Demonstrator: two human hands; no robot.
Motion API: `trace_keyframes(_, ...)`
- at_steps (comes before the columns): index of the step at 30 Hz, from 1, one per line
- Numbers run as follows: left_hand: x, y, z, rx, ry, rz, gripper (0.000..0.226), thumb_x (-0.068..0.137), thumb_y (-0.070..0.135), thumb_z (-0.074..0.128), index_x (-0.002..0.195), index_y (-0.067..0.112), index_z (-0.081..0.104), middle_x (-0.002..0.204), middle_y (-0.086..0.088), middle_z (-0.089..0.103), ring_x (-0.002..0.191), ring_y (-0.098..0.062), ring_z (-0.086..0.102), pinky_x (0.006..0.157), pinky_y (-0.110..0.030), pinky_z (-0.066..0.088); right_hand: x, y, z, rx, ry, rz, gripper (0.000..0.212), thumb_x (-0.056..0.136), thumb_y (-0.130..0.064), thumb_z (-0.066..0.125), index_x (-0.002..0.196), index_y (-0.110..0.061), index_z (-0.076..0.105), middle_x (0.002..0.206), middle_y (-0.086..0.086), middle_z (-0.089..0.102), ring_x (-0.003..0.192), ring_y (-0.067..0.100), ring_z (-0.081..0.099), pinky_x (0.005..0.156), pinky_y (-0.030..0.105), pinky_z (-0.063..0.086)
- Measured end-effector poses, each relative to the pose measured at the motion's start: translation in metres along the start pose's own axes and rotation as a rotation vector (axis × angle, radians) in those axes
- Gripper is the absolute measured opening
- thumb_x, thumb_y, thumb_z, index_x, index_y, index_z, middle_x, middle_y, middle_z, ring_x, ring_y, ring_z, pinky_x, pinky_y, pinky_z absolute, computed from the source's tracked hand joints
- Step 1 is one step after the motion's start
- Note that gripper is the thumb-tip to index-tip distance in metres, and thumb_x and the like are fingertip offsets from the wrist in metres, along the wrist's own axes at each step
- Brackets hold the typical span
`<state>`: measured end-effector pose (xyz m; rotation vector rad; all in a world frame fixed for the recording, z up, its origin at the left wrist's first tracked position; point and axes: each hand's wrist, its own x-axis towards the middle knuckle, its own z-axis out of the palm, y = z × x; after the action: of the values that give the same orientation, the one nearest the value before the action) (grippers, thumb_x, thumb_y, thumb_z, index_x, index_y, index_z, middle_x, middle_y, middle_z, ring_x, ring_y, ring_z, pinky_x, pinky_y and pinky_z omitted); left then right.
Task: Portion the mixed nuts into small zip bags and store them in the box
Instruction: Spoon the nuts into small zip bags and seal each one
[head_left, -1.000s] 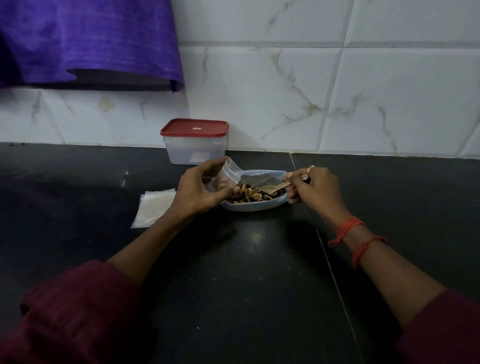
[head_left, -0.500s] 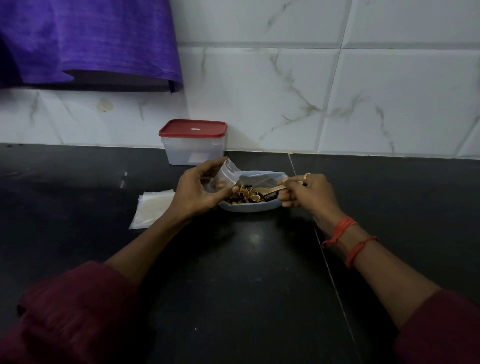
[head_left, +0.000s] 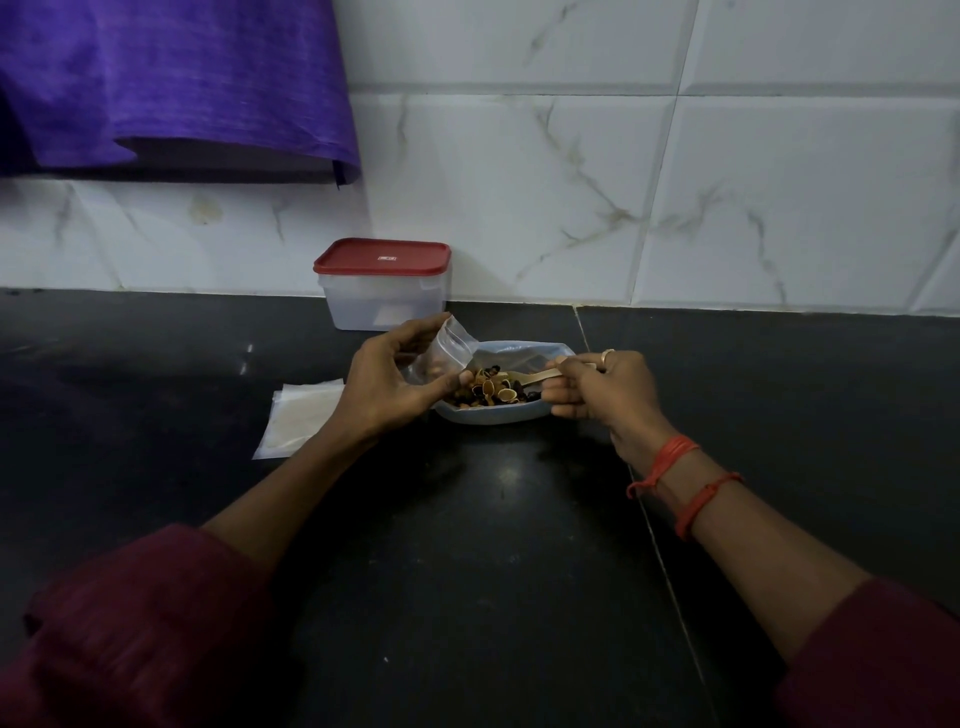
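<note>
Setting: a black stone counter (head_left: 467, 571) runs under a white marble-patterned tiled wall (head_left: 727, 182); a purple cloth (head_left: 171, 83) hangs in the upper left.
Spare bags: a flat stack of empty zip bags (head_left: 301, 415) lies on the counter left of centre, just beside the left wrist.
Box: a clear storage box (head_left: 384, 286) with its red lid on stands against the wall at centre, behind the left hand.
Left hand (head_left: 395, 384): curled, its thumb and fingertips pinching a small clear zip bag (head_left: 441, 353) tilted over the left edge of the dish. I cannot tell how wide the bag's mouth gapes.
Dish (head_left: 498, 417): pale blue and shallow, at centre, holding the mixed nuts (head_left: 491, 389).
Right hand (head_left: 608, 389): fingers curled, pinching the handle of a wooden spoon (head_left: 535, 375) whose bowl rests among the nuts.
Step, as judged: scooping a portion for the held bag.
Risk: the bag is limp and its mouth narrow, so a heaped spoon could shed nuts onto the counter. A loose pinch could let the mouth fold shut. The light dish may slide if the spoon pushes against it.
</note>
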<state>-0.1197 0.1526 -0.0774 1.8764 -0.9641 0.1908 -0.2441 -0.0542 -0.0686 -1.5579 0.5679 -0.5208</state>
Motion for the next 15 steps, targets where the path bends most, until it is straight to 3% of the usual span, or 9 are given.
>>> trace_keyframes(3,0.000,0.001,0.000,-0.005,0.000,-0.002,0.072,0.076,0.031,0.083,0.141,0.020,0.053,0.135,-0.001,0.061,0.120,-0.013,0.058,0.100,-0.027,0.050,0.003,-0.003,-0.004,0.036,0.021,0.007,0.014,0.097,-0.009,0.063,0.101,0.002,0.071,0.067,0.011,0.072,0.055,0.013,0.071,0.046,0.021,0.054)
trace_keyframes(7,0.000,0.000,0.000,-0.009,0.000,0.001,0.072,0.077,0.033,0.083,0.141,0.020,0.053,0.134,0.000,0.061,0.119,-0.011,0.058,0.093,-0.016,0.047,0.007,-0.006,-0.011,0.113,0.013,0.052,0.015,0.097,-0.008,0.061,0.099,0.003,0.072,0.055,0.003,0.068,0.051,0.008,0.067,0.046,0.020,0.054)
trace_keyframes(11,0.001,0.000,0.000,0.001,0.000,-0.003,0.072,0.076,0.034,0.083,0.141,0.022,0.053,0.134,0.001,0.061,0.118,-0.008,0.058,0.089,-0.011,0.046,0.006,-0.010,-0.014,0.196,-0.021,0.081,0.015,0.097,-0.008,0.062,0.097,0.003,0.072,0.055,0.003,0.068,0.050,0.006,0.066,0.047,0.021,0.055)
trace_keyframes(15,0.000,0.000,0.001,0.006,-0.001,-0.007,0.074,0.074,0.036,0.083,0.140,0.021,0.053,0.133,0.001,0.061,0.118,-0.009,0.058,0.092,-0.014,0.047,0.004,-0.013,-0.014,0.218,-0.037,0.081,0.015,0.097,-0.008,0.061,0.095,0.002,0.072,0.056,0.004,0.068,0.050,0.007,0.066,0.048,0.022,0.055)
